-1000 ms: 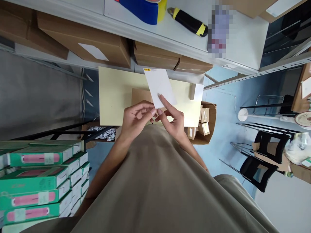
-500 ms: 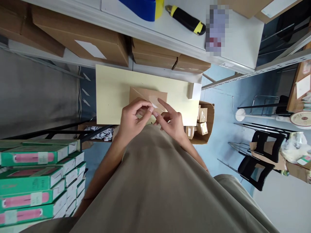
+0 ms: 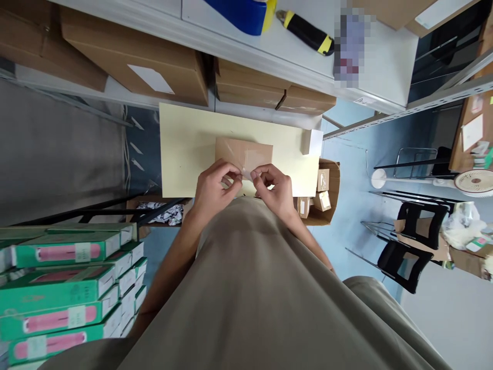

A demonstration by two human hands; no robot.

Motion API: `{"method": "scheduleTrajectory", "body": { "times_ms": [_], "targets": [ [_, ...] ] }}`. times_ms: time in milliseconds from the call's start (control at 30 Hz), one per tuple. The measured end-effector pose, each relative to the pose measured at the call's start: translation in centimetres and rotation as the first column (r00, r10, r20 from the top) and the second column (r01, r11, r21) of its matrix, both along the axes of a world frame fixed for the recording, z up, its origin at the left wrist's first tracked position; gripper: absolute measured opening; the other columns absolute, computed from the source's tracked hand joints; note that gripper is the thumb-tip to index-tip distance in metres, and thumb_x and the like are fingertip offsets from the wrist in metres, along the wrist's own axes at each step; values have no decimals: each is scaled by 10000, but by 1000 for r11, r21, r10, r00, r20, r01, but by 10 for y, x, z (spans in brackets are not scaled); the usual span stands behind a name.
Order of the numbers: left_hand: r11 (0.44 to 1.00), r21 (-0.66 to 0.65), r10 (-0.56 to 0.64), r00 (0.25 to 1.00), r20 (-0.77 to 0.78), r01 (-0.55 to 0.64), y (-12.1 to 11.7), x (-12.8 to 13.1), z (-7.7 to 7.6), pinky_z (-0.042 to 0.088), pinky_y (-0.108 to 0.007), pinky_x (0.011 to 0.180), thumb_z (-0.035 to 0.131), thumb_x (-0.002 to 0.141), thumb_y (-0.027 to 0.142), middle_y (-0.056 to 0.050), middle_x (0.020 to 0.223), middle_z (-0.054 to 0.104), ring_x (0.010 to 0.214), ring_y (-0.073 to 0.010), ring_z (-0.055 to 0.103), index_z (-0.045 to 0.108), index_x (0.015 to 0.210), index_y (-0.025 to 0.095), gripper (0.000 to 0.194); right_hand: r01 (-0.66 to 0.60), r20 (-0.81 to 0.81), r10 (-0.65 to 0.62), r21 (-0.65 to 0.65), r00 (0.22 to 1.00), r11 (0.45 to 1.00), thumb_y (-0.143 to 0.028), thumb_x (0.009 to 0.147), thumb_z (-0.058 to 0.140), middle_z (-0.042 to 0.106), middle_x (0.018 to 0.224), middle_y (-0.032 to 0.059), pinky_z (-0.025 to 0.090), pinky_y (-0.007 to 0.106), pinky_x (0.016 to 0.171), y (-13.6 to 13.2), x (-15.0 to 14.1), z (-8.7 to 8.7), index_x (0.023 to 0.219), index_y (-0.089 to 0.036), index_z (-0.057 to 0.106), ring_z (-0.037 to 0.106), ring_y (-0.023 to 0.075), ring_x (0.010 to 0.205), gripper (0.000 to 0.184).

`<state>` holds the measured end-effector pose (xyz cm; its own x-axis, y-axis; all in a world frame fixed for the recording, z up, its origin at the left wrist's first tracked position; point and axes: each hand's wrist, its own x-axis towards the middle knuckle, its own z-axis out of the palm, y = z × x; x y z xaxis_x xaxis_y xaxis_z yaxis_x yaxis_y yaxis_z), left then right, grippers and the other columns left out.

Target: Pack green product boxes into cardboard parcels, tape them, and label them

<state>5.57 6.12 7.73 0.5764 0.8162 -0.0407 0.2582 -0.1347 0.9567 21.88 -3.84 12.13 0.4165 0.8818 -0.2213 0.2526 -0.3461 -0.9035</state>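
Pinching a white slip [image 3: 247, 173] with my left hand [image 3: 217, 187] and right hand [image 3: 274, 189], near a brown carton [image 3: 254, 153]; likely light, limp (sticky, perhaps), so I'd grip only its edges.

Blue floor [image 3: 350, 216] shows right of centre; black chairs [image 3: 385, 256] and a white fan [image 3: 474, 181] stand at far right; a pale shelf [image 3: 385, 77] spans the top.

Matt cardboard box [image 3: 235, 148], glossy plastic tape [image 3: 252, 154], smooth matt tabletop [image 3: 188, 149], soft cloth garment [image 3: 246, 288]
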Motion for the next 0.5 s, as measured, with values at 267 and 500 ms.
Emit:
{"method": "scheduleTrajectory", "body": {
  "times_ms": [267, 500],
  "targets": [
    [999, 10, 41, 939, -340, -40, 41, -45, -76, 555, -340, 821, 675, 852, 207, -57, 957, 759, 889, -234, 723, 625, 843, 236, 59, 129, -122, -128, -1, 984, 992, -583, 1048, 699, 630, 646, -69, 569, 288, 596, 3, -26, -10, 972, -254, 673, 671, 138, 556, 339],
    [981, 22, 159, 741, -653, -191, 114, -131, -132, 507, -388, 864, 638, 902, 283, -53, 799, 717, 921, -285, 713, 581, 822, 245, 105, 238, -161, -236, -6, 958, 971, -590, 1002, 747, 607, 592, -76, 615, 315, 591, 6, -43, -7, 916, -261, 654, 668, 152, 544, 352]
  ]
}}
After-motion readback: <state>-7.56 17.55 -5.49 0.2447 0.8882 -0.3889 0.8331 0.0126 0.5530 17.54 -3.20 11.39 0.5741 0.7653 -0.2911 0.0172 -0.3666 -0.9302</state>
